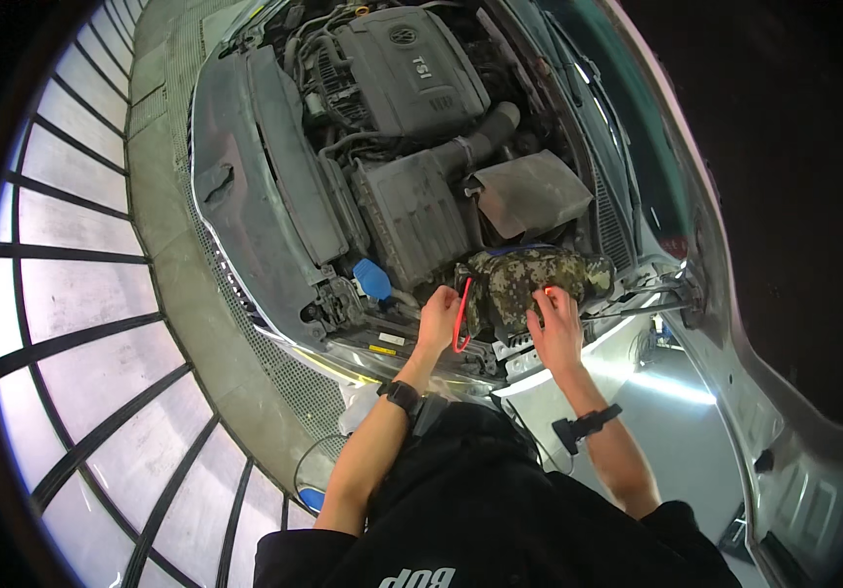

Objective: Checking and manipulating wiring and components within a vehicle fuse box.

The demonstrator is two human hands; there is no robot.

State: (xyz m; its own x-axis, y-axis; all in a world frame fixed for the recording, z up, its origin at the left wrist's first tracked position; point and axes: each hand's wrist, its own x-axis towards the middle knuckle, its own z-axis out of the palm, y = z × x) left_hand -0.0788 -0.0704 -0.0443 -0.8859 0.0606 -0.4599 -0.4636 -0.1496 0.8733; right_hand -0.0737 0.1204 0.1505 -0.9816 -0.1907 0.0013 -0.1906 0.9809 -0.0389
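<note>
While under right hand [559, 328], camouflage bag [511, 286]

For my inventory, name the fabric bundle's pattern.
The fabric bundle is mottled olive camouflage, shown in the head view.

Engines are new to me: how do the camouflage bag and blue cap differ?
The camouflage bag has a mottled pattern; the blue cap is plain. The bag is much larger than the cap. The right hand is at the bag; the cap is untouched. Both lie lower in view than the engine cover.
</note>
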